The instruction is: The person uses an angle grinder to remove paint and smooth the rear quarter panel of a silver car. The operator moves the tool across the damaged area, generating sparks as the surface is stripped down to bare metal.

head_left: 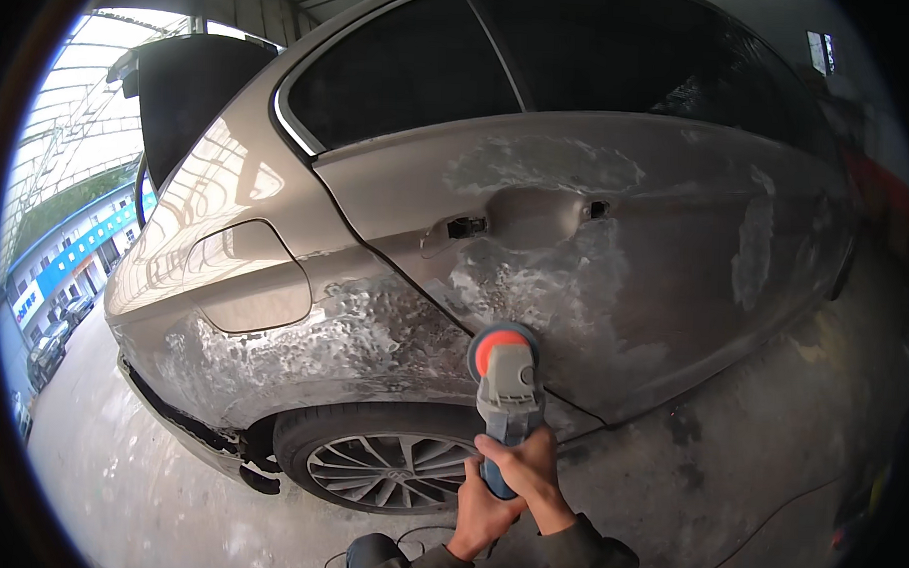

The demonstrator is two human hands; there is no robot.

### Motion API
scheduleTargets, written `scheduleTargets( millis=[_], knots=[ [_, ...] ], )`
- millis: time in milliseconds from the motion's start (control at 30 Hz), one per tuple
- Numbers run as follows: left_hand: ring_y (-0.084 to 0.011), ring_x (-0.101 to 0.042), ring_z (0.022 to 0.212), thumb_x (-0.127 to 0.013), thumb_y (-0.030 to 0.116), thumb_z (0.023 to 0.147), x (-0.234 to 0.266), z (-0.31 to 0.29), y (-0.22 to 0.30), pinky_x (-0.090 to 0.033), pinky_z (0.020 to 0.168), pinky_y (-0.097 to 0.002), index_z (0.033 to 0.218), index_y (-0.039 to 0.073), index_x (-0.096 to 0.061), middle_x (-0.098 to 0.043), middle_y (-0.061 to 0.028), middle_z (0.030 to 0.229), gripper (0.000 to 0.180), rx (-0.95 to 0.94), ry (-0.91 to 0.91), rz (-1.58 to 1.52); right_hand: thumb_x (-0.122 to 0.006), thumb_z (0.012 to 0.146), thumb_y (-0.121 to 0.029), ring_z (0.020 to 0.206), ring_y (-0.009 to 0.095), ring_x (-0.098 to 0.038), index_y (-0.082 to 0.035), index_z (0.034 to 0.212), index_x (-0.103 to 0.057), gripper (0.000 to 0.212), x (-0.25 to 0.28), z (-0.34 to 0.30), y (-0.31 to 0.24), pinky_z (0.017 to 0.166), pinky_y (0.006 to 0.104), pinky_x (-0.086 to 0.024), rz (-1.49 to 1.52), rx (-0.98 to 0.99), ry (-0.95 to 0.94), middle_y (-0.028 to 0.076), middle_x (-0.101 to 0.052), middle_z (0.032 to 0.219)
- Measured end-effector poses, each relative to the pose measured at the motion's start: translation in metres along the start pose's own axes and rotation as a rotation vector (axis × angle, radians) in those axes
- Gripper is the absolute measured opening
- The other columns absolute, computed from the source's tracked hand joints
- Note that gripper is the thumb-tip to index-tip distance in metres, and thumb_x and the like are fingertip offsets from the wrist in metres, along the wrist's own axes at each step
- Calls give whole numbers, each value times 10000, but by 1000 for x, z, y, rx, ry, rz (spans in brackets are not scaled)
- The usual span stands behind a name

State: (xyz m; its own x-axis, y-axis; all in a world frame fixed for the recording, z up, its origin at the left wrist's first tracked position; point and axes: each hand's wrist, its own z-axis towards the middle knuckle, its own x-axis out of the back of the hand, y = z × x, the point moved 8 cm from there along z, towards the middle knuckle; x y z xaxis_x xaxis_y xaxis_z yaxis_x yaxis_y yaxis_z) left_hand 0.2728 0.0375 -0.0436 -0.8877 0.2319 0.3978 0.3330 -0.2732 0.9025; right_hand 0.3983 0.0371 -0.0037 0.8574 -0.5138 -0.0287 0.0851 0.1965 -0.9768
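Both my hands are closed around the body of a grey-and-blue power sander (511, 394) with a round, dark-edged orange-red head. My left hand (482, 512) grips the lower end of its handle, while my right hand (532, 471) wraps it just above, thumb on top. The sander's disc is at the car's bodywork, over the seam between the rear door (666, 261) and the rear fender (358, 326); whether it touches cannot be told. Dull silvery, mottled patches of stripped paint spread across both panels. The door's handle recess has two open holes and no handle.
Below the fender stands the rear wheel (398, 472). The bumper edge (179, 430) hangs loose at the left, and the trunk lid (206, 100) is raised. A thin cord (767, 520) trails over the concrete floor. Parked cars stand outside at far left.
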Motion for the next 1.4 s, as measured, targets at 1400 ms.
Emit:
scheduleTargets(
  millis=[1400],
  knots=[
    [-334,-699,874,-891,269,641,91,-11,7,-536,776,-423,1171,-11,-419,-677,-243,942,763,20,139,235,-845,716,-185,810,146,-667,-10,1003,-681,375,-86,-12,-1,754,322,-531,441,-75,-130,60,-709,908]
  ],
)
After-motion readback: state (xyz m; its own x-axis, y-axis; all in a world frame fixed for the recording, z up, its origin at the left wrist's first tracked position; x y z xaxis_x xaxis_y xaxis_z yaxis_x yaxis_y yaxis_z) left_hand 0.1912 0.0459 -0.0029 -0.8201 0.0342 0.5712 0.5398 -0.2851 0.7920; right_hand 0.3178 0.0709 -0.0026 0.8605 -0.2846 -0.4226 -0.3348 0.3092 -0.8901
